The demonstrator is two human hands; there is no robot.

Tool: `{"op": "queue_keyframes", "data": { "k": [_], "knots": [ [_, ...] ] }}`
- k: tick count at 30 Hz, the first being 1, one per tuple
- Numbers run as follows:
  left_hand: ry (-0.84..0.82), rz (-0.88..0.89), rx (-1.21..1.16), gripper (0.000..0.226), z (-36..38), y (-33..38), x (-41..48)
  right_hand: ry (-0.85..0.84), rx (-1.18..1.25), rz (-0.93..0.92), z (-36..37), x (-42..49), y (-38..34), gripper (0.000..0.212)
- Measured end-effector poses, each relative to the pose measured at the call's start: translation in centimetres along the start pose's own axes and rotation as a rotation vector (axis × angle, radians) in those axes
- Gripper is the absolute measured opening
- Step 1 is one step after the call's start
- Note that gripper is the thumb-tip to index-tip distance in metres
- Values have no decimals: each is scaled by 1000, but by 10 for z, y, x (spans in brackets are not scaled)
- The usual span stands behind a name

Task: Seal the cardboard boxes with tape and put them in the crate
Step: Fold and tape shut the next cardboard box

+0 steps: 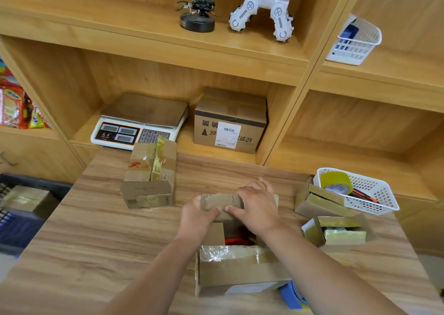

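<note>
My left hand (199, 215) gripped the left end of the far flap (219, 201) of the open box (240, 270) straight ahead at 12 o'clock, fingers curled round the card. My right hand (258, 206) lay over the flap's right half, fingers bent over its far edge and thumb reaching toward the left hand. I judged that I held it at both ends so the flap would fold down square over the orange contents (240, 240) instead of twisting. Old tape crinkled along the box's near edge, and that side was not yet closed.

The tape roll (336, 182) sat in the white basket (374, 194) at 2 o'clock, near enough for my right hand to fetch once the flaps met. Two more open boxes (319, 201) (341, 233) crowded the table between 2 and 3 o'clock, so there was little room to swing that way. At 11 o'clock stood a taped box (150, 177), well apart from my hands. The crate (36, 185) waited at 9 o'clock, below the table's (108, 242) left edge, with one sealed box (26, 198) already inside. Bare wood ran from my box to that edge, which looked the easiest path for carrying it over.
</note>
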State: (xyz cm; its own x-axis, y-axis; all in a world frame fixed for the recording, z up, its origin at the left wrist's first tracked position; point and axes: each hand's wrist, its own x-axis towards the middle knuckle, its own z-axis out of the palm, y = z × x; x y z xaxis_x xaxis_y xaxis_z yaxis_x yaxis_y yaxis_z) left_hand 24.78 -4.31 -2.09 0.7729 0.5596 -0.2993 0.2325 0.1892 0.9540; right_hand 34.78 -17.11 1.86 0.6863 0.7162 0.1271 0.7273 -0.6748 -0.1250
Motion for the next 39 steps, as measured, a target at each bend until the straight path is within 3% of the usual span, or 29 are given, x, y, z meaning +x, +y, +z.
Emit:
{"op": "queue_keyframes", "data": {
  "k": [9,13,16,17,19,20,21,24,27,32,39],
  "knots": [
    [-34,32,82,14,-6,4,-11,-5,12,-41,-10,-12,-2,29],
    [-77,46,132,28,-16,11,-28,48,5,-97,-16,-30,-2,26],
    [-85,-4,63,53,-23,17,-36,75,-79,-155,-17,-47,-5,25],
    [-90,-1,86,52,-24,16,-35,125,-92,-170,-15,-53,-6,19],
    [-134,34,170,30,-26,15,-35,216,-52,-194,-8,-66,-7,11],
    [-161,41,229,14,-26,15,-35,248,-27,-207,-3,-71,-7,12],
    [-198,33,283,11,-27,12,-34,270,-19,-218,1,-76,-7,15],
    [-264,18,417,41,-27,4,-35,242,-69,-218,7,-88,-8,37],
    [-249,33,466,55,-27,-6,-35,174,-14,-125,5,-88,-11,38],
    [-247,23,424,31,-28,-9,-37,-102,23,151,14,-71,-14,60],
    [-154,38,406,11,-25,-17,-33,-82,15,266,26,-59,-18,41]
  ]
}}
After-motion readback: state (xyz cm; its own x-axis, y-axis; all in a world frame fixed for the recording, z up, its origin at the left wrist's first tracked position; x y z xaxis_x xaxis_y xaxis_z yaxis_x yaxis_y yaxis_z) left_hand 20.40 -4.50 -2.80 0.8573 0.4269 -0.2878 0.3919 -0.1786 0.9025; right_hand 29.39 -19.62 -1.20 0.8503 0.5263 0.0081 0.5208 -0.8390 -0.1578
